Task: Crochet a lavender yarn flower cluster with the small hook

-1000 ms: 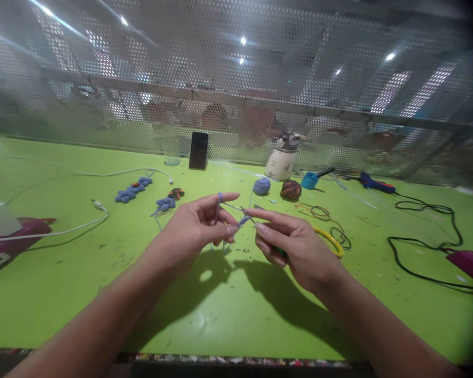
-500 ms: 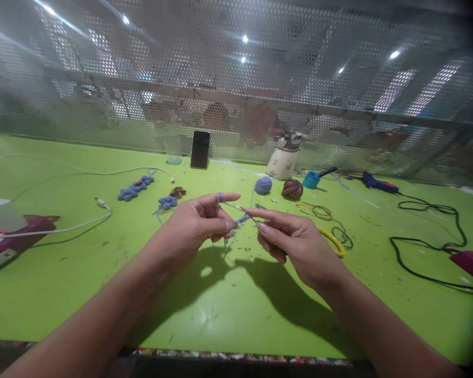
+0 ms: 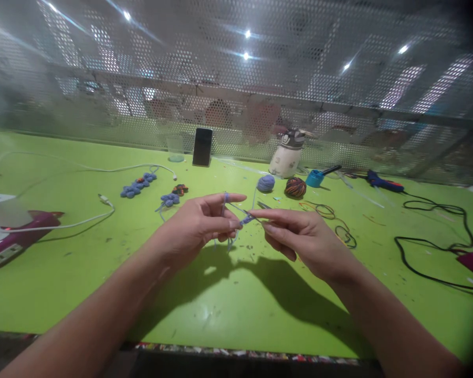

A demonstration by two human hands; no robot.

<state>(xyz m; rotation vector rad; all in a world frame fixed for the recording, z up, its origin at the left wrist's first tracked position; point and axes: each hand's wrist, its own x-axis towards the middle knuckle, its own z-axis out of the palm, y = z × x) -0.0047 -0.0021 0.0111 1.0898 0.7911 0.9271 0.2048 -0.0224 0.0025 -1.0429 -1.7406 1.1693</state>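
Observation:
My left hand [image 3: 210, 218] pinches a small piece of blue crochet work [image 3: 245, 219] between thumb and fingers. Blue yarn loops round its raised index finger, and loose ends dangle below. In my right hand [image 3: 295, 233] a thin crochet hook [image 3: 255, 216] is gripped between thumb and index finger, its tip at the crochet piece. From there a strand runs back to the blue yarn ball [image 3: 265, 183]. Left of my hands lie a blue crocheted flower [image 3: 169, 199], a dark orange-and-black one [image 3: 180, 189] and a joined row of blue flowers [image 3: 138, 185].
Behind stand a phone [image 3: 202, 147], a clear cup [image 3: 176, 149] and a white jar-like bottle [image 3: 286, 157]. A multicoloured yarn ball [image 3: 295, 187], blue tape holder [image 3: 315, 178] and glue gun [image 3: 384, 182] sit right. Purple power strip [image 3: 19, 239] with white cables lies left; scissors [image 3: 263, 205] lie behind my right hand.
The whole view has shifted slightly, moving everything a little to the right. My hands keep their hold on the crochet piece and hook; the yellow ring near my right wrist is now hidden.

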